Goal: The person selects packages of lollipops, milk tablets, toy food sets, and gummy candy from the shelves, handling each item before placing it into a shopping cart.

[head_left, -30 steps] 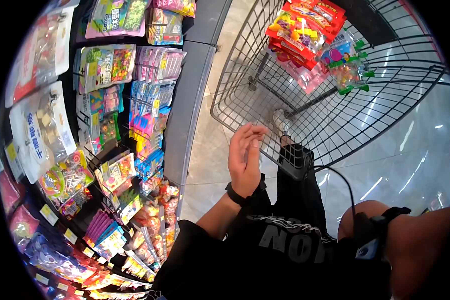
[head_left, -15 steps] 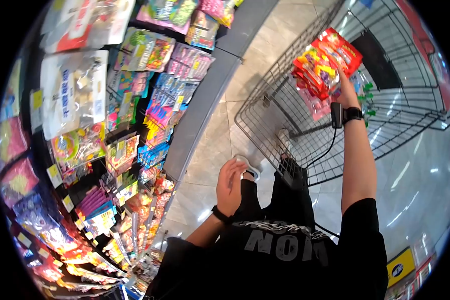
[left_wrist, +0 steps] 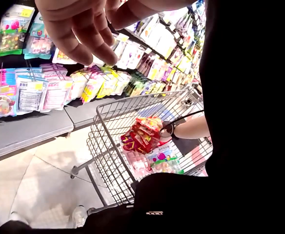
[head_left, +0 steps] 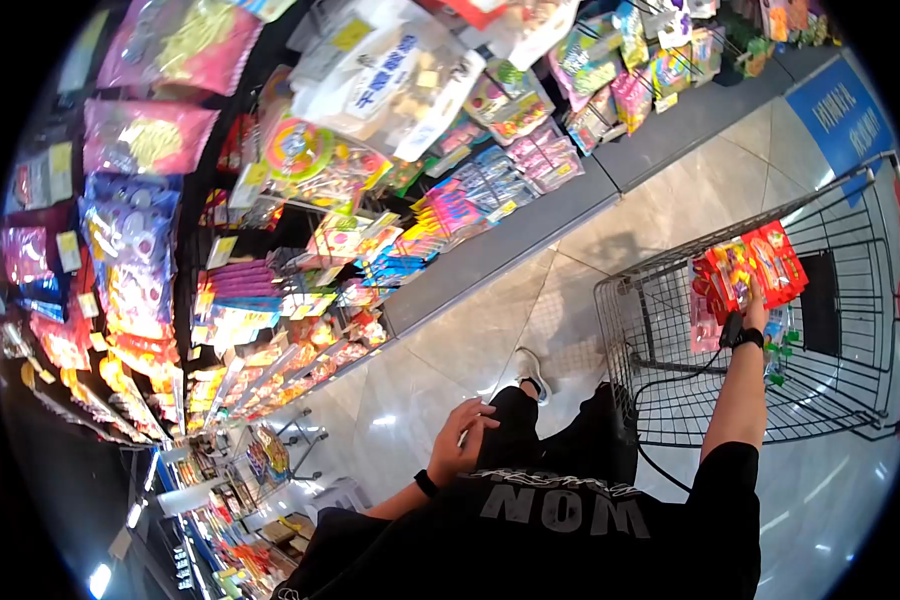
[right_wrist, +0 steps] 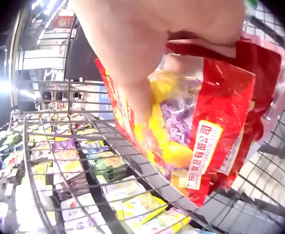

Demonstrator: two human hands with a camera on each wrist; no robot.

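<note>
My right hand (head_left: 755, 312) reaches into the wire shopping cart (left_wrist: 99, 108) and grips a red bag of candy (right_wrist: 225, 107) by its upper part. Through the bag's clear window, yellow and purple pieces show in the right wrist view. More red bags lie stacked against it. A pink bag (left_wrist: 136, 163) and a bag with green ends (left_wrist: 166, 165) lie under and beside this stack. Away from the cart, my left hand (head_left: 460, 440) hangs near my thigh, fingers loosely bent and holding nothing.
A shelf of hanging candy bags (head_left: 420, 85) stands on the left, above a grey base ledge (head_left: 570, 215). Beyond the cart is a blue floor sign (head_left: 842, 120). Farther back, another cart (head_left: 295, 445) stands in the aisle.
My right hand has swung from beside my body into the cart and taken hold of the red candy bag. The head view has turned left, showing more of the aisle; my left hand stays low.
</note>
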